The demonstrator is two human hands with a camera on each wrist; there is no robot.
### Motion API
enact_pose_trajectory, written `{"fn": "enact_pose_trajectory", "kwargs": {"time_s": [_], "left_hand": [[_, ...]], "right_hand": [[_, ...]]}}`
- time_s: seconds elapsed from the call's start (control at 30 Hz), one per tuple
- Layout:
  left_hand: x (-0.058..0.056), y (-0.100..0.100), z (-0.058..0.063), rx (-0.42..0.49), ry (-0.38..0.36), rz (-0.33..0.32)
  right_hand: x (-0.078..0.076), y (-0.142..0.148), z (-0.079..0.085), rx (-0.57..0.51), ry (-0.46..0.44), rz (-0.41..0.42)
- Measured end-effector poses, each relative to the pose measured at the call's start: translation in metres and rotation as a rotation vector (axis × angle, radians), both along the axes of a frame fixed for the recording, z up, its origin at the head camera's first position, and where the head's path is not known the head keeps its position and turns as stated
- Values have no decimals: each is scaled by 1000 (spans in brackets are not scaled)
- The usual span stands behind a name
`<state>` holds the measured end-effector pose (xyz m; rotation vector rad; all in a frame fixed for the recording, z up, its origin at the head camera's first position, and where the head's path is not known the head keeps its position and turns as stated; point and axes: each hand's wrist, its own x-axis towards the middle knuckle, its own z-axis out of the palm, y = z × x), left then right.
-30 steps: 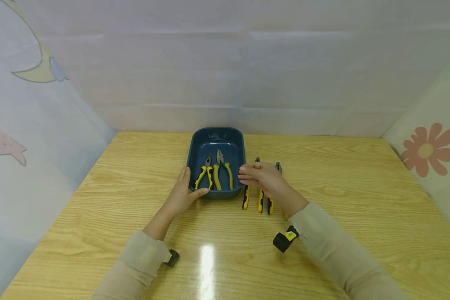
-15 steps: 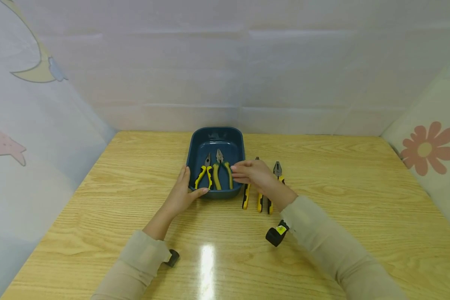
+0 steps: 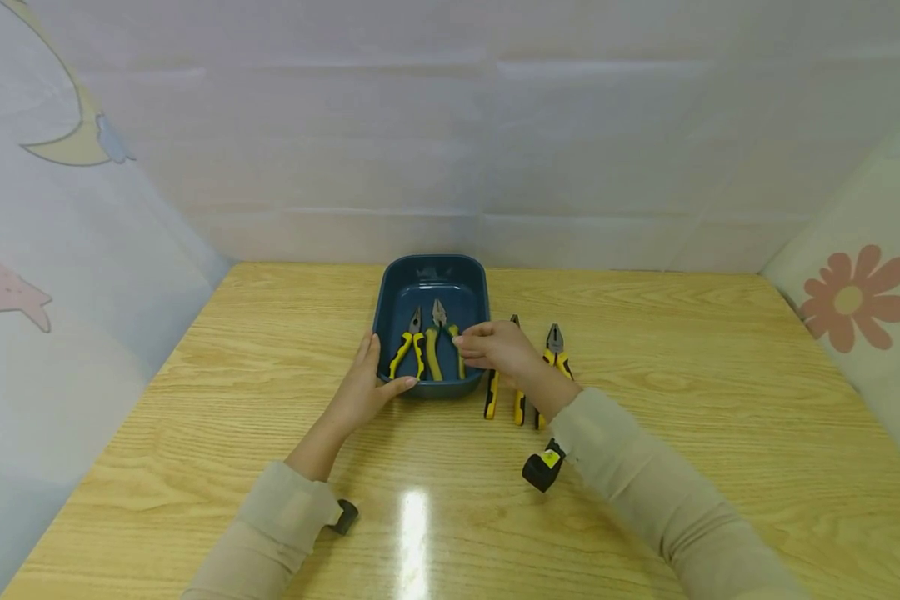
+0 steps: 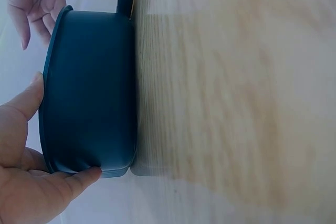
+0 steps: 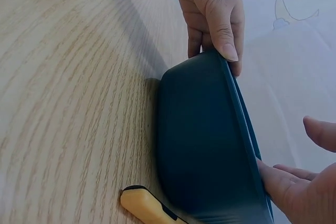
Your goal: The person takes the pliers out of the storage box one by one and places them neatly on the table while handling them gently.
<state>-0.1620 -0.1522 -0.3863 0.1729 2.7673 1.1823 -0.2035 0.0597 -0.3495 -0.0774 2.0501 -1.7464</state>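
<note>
A dark blue dish (image 3: 396, 292) stands on the table, its near left corner gripped by my left hand (image 3: 358, 390). In the left wrist view, the thumb of my left hand (image 4: 31, 182) lies at the rim and a finger along the wall. Inside the dish are needle-nose pliers (image 3: 418, 354) with yellow-black handles and combination pliers (image 3: 433, 354) with green-yellow handles. My right hand (image 3: 506, 350) hovers over the right rim, fingertips by the green-yellow handle, thumb apart from the fingers in the right wrist view. Nothing is visibly held in it.
Right of the dish, partly covered by my right hand and forearm, lie yellow-black pliers (image 3: 491, 402) and combination pliers (image 3: 555, 340). The wooden table (image 3: 645, 333) meets a pale cloth backdrop (image 3: 600, 167) at its far edge.
My right hand has moved left, from beside the dish to over its right rim, uncovering more of the combination pliers on the right. My left hand and the dish stay put.
</note>
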Motion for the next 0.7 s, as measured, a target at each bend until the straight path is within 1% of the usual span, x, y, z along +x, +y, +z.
{"fn": "enact_pose_trajectory", "kwargs": {"time_s": [0.23,0.43,0.63,0.7], "left_hand": [[1,-1,1,-1,-5,4],[2,-3,1,3,-12,10],[2,-3,2,3,-6,1],[1,-3,2,3,-8,-1]], "right_hand": [[-1,-8,1,93,6,-27],[-3,-14,1,193,28,-26],[-8,-22,-3,261,59,-23],[-9,-24,-4,304,77,-19]]}}
